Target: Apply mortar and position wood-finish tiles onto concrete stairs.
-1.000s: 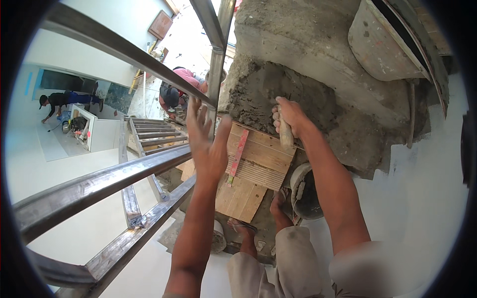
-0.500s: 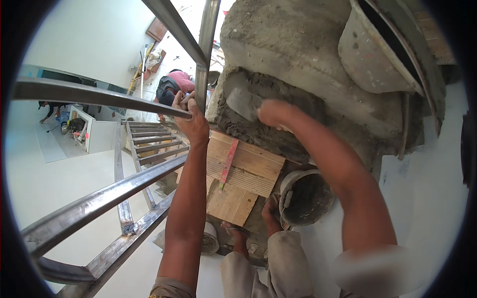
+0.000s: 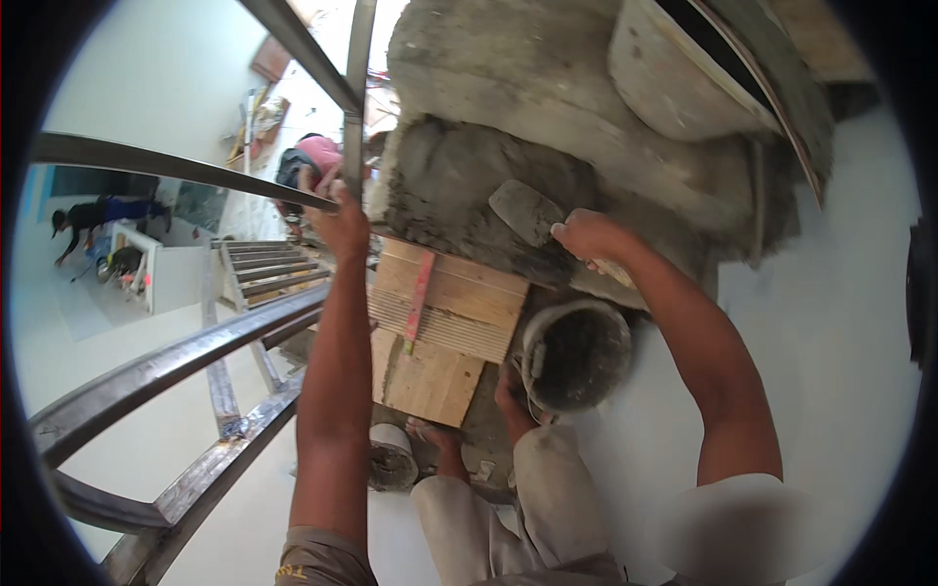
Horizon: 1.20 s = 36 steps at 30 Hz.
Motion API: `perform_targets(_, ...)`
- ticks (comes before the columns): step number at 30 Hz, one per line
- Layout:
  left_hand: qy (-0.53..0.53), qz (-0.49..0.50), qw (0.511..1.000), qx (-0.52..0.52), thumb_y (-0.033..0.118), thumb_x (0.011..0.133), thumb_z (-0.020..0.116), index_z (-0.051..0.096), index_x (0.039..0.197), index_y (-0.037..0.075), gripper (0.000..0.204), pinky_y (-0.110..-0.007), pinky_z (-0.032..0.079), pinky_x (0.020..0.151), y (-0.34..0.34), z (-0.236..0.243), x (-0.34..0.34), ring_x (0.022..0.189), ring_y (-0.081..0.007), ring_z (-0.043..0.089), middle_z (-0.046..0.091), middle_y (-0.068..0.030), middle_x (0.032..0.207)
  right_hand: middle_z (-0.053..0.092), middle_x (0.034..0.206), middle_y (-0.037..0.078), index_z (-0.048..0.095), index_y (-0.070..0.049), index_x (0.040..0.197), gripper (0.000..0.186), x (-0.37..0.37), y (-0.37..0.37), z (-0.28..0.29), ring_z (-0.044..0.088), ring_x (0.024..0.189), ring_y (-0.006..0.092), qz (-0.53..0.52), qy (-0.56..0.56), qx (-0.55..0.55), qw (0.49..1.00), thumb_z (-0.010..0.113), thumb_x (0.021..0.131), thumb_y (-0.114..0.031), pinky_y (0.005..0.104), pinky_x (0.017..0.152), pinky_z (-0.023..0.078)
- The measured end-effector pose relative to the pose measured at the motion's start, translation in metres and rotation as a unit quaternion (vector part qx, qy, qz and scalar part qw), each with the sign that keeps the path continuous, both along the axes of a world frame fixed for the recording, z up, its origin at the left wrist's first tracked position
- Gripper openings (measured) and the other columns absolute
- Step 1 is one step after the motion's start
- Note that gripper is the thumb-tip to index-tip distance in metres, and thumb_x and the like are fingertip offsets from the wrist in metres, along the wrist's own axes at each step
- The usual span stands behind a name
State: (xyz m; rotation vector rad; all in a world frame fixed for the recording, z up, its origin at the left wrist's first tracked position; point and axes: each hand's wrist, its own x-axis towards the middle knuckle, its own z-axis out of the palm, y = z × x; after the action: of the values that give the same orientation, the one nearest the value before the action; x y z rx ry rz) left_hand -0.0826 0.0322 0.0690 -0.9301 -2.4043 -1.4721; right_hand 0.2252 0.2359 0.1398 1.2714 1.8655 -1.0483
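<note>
My right hand (image 3: 598, 238) is closed round the handle of a trowel (image 3: 528, 212), whose grey, mortar-smeared blade lies over wet mortar (image 3: 459, 171) on a rough concrete step (image 3: 489, 73). My left hand (image 3: 340, 227) grips a metal railing (image 3: 234, 182) where a horizontal bar meets an upright post. Below the mortar, wood-look tiles (image 3: 459, 288) cover the step, with a red level-like bar (image 3: 419, 298) lying across them. A bucket (image 3: 576, 356) with grey mortar in it stands beside my foot, under my right forearm.
A large tub (image 3: 684, 78) sits higher up at the right. Near my other foot is a smaller white bucket (image 3: 391, 459). Railing bars fill the left side. Beyond them, a person in a pink shirt (image 3: 315, 161) crouches below, and another person (image 3: 88, 225) bends over farther left.
My right hand has drawn the trowel to the right over the mortar. The view has shifted, so most things sit farther left and somewhat higher. My left hand keeps its grip on the railing.
</note>
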Motion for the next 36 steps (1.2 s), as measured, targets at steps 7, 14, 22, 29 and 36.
perform_targets(7, -0.119, 0.019, 0.986, 0.113, 0.025, 0.097, 0.069, 0.035, 0.148, -0.01, 0.071, -0.046, 0.037, 0.114, -0.029, 0.025, 0.097, 0.135, -0.0323, 0.047, 0.044, -0.0255, 0.147, 0.066, 0.113, 0.029, 0.045, 0.002, 0.143, 0.07, 0.235, -0.184, 0.044, 0.07, 0.101, 0.0378, -0.349, 0.069, -0.054, 0.933, 0.067, 0.091, -0.039, 0.0455, 0.089, 0.053)
perform_targets(14, -0.487, -0.292, 0.764, -0.306, 0.048, 0.077, 0.086, 0.023, 0.161, 0.001, 0.114, -0.046, 0.045, 0.109, -0.162, -0.098, 0.336, 0.139, -0.0376, 0.049, 0.049, -0.0304, 0.148, 0.073, 0.103, 0.025, 0.063, 0.0, 0.123, 0.037, 0.239, -0.198, -0.072, 0.073, 0.096, 0.041, -0.014, -0.13, 0.109, 0.985, 0.061, 0.091, -0.018, 0.0485, 0.079, 0.059)
perform_targets(22, -0.54, -0.284, 0.727, -0.315, 0.028, 0.079, 0.078, 0.039, 0.147, -0.002, 0.085, -0.045, 0.054, 0.094, -0.171, -0.219, 0.393, 0.111, -0.038, 0.068, 0.062, -0.0293, 0.131, 0.065, 0.095, 0.008, 0.078, -0.011, 0.101, 0.021, 0.165, -0.254, -0.176, 0.068, 0.086, 0.0331, 0.43, -0.192, 0.309, 0.827, 0.064, 0.091, -0.023, 0.0534, 0.045, 0.052)
perform_targets(29, -0.62, -0.203, 0.721, -0.235, 0.017, 0.081, 0.073, 0.059, 0.122, -0.007, 0.049, -0.041, 0.052, 0.09, -0.187, -0.214, 0.404, 0.106, -0.0349, 0.069, 0.072, -0.0224, 0.11, 0.074, 0.105, 0.017, 0.075, -0.001, 0.098, 0.022, 0.228, -0.22, -0.14, 0.074, 0.099, 0.0311, 0.312, -0.096, 0.082, 0.942, 0.061, 0.092, -0.017, 0.0443, 0.075, 0.06)
perform_targets(36, -0.498, -0.267, 0.787, -0.249, 0.015, 0.083, 0.07, 0.056, 0.127, -0.007, 0.051, -0.041, 0.051, 0.092, -0.157, -0.22, 0.427, 0.107, -0.0337, 0.067, 0.069, -0.0228, 0.112, 0.073, 0.092, 0.019, 0.069, 0.0, 0.106, 0.023, 0.231, -0.274, -0.21, 0.075, 0.093, 0.0327, 0.057, -0.075, 0.276, 0.957, 0.062, 0.09, -0.015, 0.0458, 0.078, 0.06)
